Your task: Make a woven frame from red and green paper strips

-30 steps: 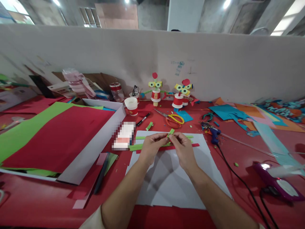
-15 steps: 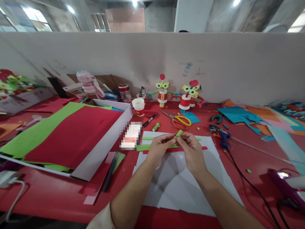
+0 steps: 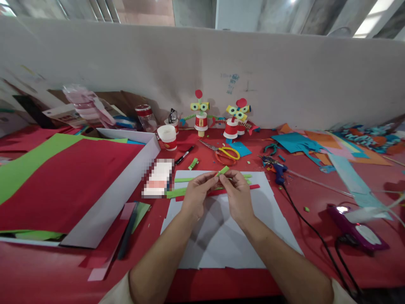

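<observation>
My left hand (image 3: 196, 195) and my right hand (image 3: 239, 197) meet over a white sheet (image 3: 218, 240), both closed in a pinch. Between their fingertips is a green paper strip (image 3: 223, 170), with a bit of red showing at its left end. My fingers hide most of its lower part. Beneath and beside the hands lie a green strip (image 3: 176, 193) and a red strip (image 3: 253, 188) on the sheet. A short pleated green paper piece (image 3: 193, 163) lies just beyond the sheet. Scissors (image 3: 229, 154) with yellow and orange handles rest farther back.
At left stands a white box (image 3: 107, 211) with red and green sheets. A paper cup (image 3: 167, 137), a marker (image 3: 184, 155) and a blurred-out phone-like item (image 3: 158, 178) are nearer. Paper-cup figures (image 3: 201, 121) stand behind. To the right are a blue glue gun (image 3: 279, 173) and a purple device (image 3: 357, 230).
The view has tilted down and turned slightly right, so things sit farther left in it. Both hands keep pinching the green strip, which now lies at a flatter angle.
</observation>
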{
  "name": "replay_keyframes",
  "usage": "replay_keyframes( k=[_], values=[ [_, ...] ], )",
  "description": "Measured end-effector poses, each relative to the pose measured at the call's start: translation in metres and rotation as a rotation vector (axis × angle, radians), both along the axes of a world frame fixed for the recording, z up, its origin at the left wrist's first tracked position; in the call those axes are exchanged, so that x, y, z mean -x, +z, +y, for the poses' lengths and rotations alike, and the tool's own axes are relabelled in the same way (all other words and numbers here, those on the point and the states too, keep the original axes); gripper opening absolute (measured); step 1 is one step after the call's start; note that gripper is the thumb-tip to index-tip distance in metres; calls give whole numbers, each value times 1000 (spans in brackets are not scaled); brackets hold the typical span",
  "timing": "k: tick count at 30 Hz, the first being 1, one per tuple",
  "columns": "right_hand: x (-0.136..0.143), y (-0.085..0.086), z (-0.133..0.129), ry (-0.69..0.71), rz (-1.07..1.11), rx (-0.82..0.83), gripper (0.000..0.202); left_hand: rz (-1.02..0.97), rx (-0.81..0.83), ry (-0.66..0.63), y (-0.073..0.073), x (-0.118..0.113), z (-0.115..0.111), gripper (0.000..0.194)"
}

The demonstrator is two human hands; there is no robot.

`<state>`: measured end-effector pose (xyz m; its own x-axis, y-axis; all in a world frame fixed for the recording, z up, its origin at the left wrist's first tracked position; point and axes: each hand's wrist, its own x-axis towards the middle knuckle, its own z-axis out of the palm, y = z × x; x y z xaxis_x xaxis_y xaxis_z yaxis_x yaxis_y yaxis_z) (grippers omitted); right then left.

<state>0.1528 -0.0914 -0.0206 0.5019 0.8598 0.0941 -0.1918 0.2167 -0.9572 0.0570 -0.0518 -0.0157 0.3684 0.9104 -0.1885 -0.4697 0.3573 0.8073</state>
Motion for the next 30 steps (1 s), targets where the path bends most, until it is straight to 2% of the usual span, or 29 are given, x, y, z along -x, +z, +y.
replay_keyframes(
  k=[4,8,10,12,14,17,20,25,30],
  values=[
    [1,0,-1,67,28,19,15,4,-20,20,-3,1,4,24],
    [-5,2,-2,12,-132,21,11,-33,-12,87,-3,4,9,23],
    [-13,7,-2,85,-197,8,11,-54,-3,87,-2,5,11,21],
    [-22,13,-1,227,-241,-7,17,-76,29,73,-1,7,12,21],
    [-31,19,0,315,-398,-44,20,-84,58,55,0,9,13,21],
    [-40,22,1,244,-752,-155,25,-37,61,16,3,10,12,19],
    [-42,18,2,132,-963,-244,27,40,31,-15,6,11,11,20],
    [-44,14,3,46,-1095,-314,27,103,-12,-20,8,11,10,18],
    [-46,16,3,-12,-1162,-329,23,50,-14,-59,8,11,9,25]
  ],
)
